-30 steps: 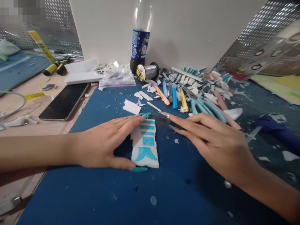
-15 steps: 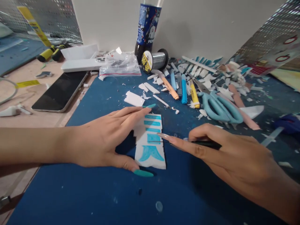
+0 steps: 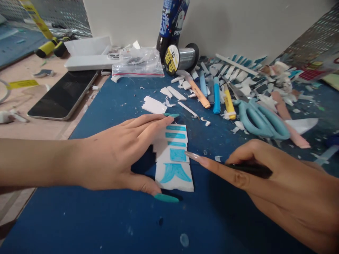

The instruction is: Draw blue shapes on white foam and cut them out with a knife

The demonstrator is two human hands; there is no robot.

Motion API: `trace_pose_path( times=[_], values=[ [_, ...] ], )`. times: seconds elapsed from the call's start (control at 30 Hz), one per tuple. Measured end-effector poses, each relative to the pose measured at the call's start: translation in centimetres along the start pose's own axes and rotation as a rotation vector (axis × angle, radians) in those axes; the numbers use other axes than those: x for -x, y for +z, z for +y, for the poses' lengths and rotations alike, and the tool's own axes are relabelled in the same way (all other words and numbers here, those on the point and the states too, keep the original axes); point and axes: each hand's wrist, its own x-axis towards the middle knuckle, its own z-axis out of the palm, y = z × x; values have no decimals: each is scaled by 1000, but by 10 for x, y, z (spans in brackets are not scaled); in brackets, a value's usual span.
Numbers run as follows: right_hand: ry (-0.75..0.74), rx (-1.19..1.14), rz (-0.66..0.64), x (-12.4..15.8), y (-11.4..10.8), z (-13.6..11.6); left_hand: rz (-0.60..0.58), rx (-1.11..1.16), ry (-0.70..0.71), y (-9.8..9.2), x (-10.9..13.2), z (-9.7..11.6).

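A white strip of paper-like material (image 3: pixel 173 180) with uneven edges lies on the blue mat, marked with several turquoise bars and a tail-like shape. My left hand (image 3: pixel 119 155) rests flat across its left side, fingers stretched out and thumb spread below. To the right, my right hand (image 3: pixel 275 183) is closed around the black handle of a thin-bladed craft knife (image 3: pixel 250 169). Its index finger points left, the nail tip at the strip's right edge beside the turquoise rectangle. The blade is hidden from view. A thin line crosses the strip under that rectangle.
Light-blue scissors (image 3: pixel 262 120), several markers (image 3: pixel 216 97) and white scraps (image 3: pixel 176 93) lie behind my hands. A wire spool (image 3: pixel 185 58) and a bottle (image 3: pixel 172 24) stand farther back. At left are a black phone (image 3: pixel 63 95) and a plastic bag (image 3: pixel 139 63).
My right hand has drawn back to the right, and the thin blade that lay across the strip below the rectangle has left it. My left hand stays on the strip. The view has shifted slightly.
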Motion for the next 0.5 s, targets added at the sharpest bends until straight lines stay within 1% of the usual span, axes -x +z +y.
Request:
trace_pose_path(
  times=[0.13,0.33,0.5],
  values=[
    [30,-26,7,0,-2,-2,1,1,9,0,0,-1],
    [6,6,-7,1,-2,-2,2,-12,9,-1,0,0],
    [55,-5,-7,3,3,-3,-44,-17,-3,-6,-2,2]
  ],
)
